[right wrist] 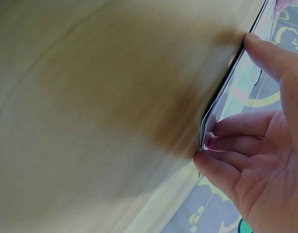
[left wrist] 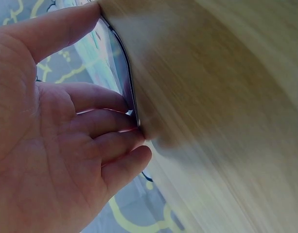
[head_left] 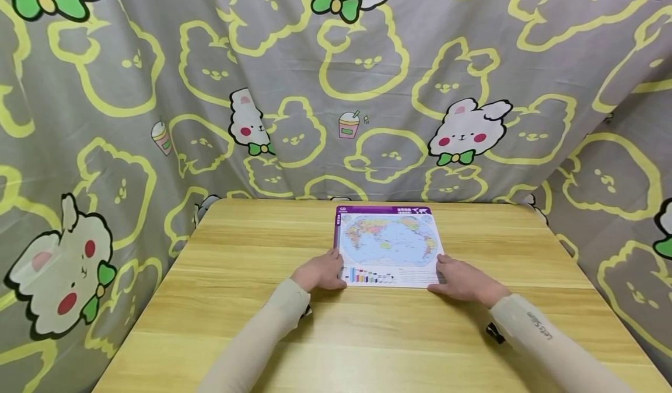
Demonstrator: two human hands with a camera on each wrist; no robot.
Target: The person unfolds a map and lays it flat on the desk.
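A flat sheet or thin board printed with a world map (head_left: pixel 388 244), purple along its top and left edges, lies face up on the wooden table. My left hand (head_left: pixel 322 272) touches its left edge near the close corner, thumb at the corner and fingers along the side. On the opposite edge my right hand (head_left: pixel 464 279) rests in the same manner. In the left wrist view, the dark map edge (left wrist: pixel 131 82) meets the fingertips, which are only slightly bent. The right wrist view has the map edge (right wrist: pixel 221 92) against the thumb tip and fingers.
The light wooden table (head_left: pixel 236 235) ends behind the map at its far edge. A grey curtain (head_left: pixel 294 49) with yellow outlines and white rabbit faces hangs behind it and on both sides. Pale long sleeves (head_left: pixel 262 334) cover both forearms.
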